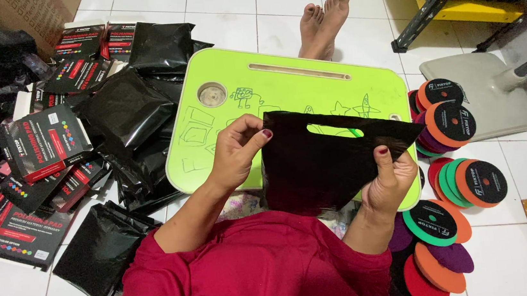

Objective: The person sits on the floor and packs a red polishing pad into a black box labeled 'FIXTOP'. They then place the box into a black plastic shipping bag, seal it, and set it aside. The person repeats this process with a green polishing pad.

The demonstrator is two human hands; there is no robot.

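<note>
Both hands pinch a flat black plastic bag (329, 164) by its edges: the left hand (238, 150) closes thumb and fingertips on the upper left corner, and the right hand (392, 177) closes thumb and fingers on the lower right edge. Held this way, the bag hangs spread out above the near half of a lime-green lap table (283, 88), just in front of the person's red sleeves (250, 278). Its long axis runs roughly left to right across the view, tilted slightly down toward the right; the upper right corner tapers to a point aimed at the right. An oblong handle cut-out near the top edge shows the green table through it. The table carries line doodles, a round recess at the upper left and a long slot along the far edge. Beyond the table, two bare feet (327, 23) rest on the white tiled floor (231, 9). To the left lie a heap of black plastic bags (128, 109) and flat dark retail boxes (44, 143). To the right lie stacks of round foam pads (447, 120) in orange, green, purple and red, several with black faces, just beside the table edge and the right hand.
</note>
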